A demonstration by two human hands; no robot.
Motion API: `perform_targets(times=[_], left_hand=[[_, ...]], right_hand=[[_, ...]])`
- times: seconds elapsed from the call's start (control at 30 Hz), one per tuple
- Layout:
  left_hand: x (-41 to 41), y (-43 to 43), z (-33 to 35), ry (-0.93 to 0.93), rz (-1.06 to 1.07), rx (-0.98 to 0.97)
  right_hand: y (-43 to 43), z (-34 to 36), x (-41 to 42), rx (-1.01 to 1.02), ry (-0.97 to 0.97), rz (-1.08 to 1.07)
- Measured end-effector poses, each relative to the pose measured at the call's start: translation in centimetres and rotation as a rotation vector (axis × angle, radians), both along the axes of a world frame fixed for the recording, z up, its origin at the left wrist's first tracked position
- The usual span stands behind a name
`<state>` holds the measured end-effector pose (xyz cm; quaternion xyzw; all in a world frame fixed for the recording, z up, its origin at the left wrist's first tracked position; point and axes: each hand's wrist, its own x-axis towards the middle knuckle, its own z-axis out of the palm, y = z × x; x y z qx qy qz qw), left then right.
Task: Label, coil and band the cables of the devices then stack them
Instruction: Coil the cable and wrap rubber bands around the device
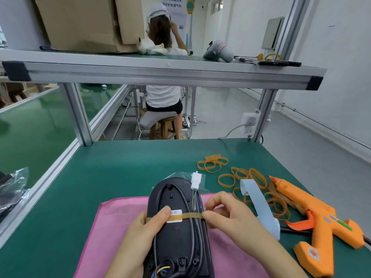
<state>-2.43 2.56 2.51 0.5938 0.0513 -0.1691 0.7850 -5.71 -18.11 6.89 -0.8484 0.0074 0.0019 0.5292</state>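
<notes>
Green matting covers a factory workbench where a person, seen only by the hands, bands a cable to a black device lying back-up on a pink cloth. The left hand grips the device's left edge, its thumb pinning a tan rubber band against the casing; the fingers beneath are hidden. The right hand pinches the same band between thumb and forefinger at the device's right edge, drawing it taut across the back.

The band crosses a white label stuck to the casing and the black cable, which runs in a long loop over the device's back. A white connector with coloured wires lies at the far end, over a clear plastic bag.

By the look of it, labelling and coiling are done for this unit, and banding is in hand: the band appears seated across the top, though whether it sits fully round the underside cannot be told. Stacking is not yet done, and no stack shows.

Spare rubber bands are scattered to the right, near a pale blue backing strip and an orange glue gun. Dark plastic bags sit at the left edge, contents unclear. Beyond the bench's frame, another worker sits on a stool, back turned.
</notes>
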Motion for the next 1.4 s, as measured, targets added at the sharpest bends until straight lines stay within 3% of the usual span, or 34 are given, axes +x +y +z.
perform_targets(times=[0.13, 0.2, 0.33, 0.47, 0.73, 0.8, 0.93, 1.07, 1.2, 1.4], left_hand=[[-0.1, -0.5, 1.2, -0.159, 0.029, 0.156], [0.2, -0.4, 1.3, -0.206, -0.032, 0.175], [0.0, 1.0, 2.2, -0.121, -0.125, 0.028], [-1.2, 2.1, 2.0, -0.159, -0.213, 0.004], [-2.0, 2.3, 3.0, -0.213, -0.165, 0.117], [-1.6, 2.6, 3.2, -0.152, -0.117, 0.145], [0.0, 2.5, 2.7, 0.154, -0.051, -0.199], [-1.3, 1.5, 1.0, 0.002, -0.027, -0.277], [-2.0, 1.6, 1.0, -0.065, 0.167, -0.122], [1.6, 5.6, 2.6, -0.230, -0.012, 0.001]], right_hand=[[1.8, -1.5, -0.1, 0.479, 0.303, 0.021], [2.6, -1.8, -0.2, 0.597, 0.295, 0.023], [3.0, -2.0, -0.3, 0.980, 0.284, 0.014], [3.7, -2.1, -0.5, 1.187, 0.351, 0.015], [4.6, -1.4, -1.0, 1.313, 0.456, 0.017], [5.2, -1.1, -1.2, 1.304, 0.494, 0.031], [6.6, -0.9, -1.7, 1.529, 0.479, -0.038], [8.2, -2.2, -0.9, 1.643, 0.475, -0.370], [10.6, -2.3, -1.9, 1.539, 0.490, -0.472], [8.8, -3.3, -2.6, 1.513, 0.467, -0.493]])
